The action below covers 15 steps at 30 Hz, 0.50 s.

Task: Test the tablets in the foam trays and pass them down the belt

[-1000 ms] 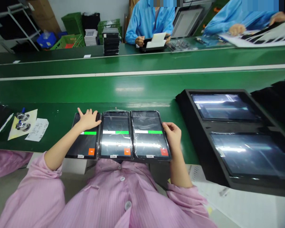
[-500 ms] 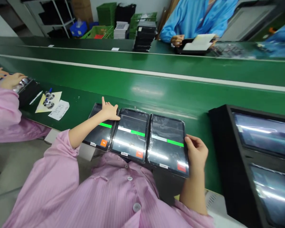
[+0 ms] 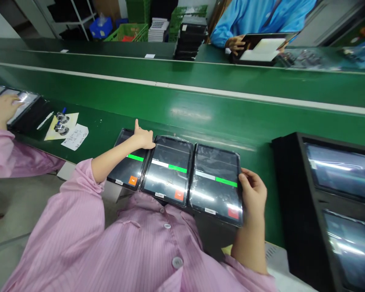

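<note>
Green bench bears three tablets edge to edge. Right tablet: right hand grips its right edge, fingers curled. Left tablet: left hand rests on top corner, forefinger extended.

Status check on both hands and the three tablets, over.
Left hand resting on left tablet. Right hand gripping right tablet. Middle tablet untouched.

Left hand now index-only on tablet
</note>
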Motion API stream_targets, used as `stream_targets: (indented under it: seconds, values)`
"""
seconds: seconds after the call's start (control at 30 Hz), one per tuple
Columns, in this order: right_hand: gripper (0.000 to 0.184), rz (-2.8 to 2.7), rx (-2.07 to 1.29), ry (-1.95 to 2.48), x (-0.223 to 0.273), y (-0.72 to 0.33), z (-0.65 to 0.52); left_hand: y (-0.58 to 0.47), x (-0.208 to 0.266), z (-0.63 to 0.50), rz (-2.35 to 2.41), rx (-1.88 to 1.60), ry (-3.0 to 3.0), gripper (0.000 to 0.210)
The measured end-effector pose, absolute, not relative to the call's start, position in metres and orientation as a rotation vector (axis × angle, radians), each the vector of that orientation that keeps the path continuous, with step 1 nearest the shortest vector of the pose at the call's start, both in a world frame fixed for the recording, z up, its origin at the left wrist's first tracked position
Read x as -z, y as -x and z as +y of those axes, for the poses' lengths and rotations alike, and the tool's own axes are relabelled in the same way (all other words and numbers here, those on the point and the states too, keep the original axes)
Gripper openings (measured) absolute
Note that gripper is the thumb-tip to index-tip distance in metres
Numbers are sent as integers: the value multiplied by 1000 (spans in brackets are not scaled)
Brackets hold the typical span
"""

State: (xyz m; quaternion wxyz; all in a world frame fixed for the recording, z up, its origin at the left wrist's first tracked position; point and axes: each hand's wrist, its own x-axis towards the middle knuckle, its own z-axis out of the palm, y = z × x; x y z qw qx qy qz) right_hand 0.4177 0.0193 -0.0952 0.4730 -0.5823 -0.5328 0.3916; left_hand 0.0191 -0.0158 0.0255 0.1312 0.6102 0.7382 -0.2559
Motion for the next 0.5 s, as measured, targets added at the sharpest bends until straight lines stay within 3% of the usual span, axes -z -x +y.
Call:
stream_targets:
  seconds: [0.5]
  values:
    - [44, -1377, -987, 1362, 93, -421, 19, -14, -23, -21, 2193, 751, -1860, 67]
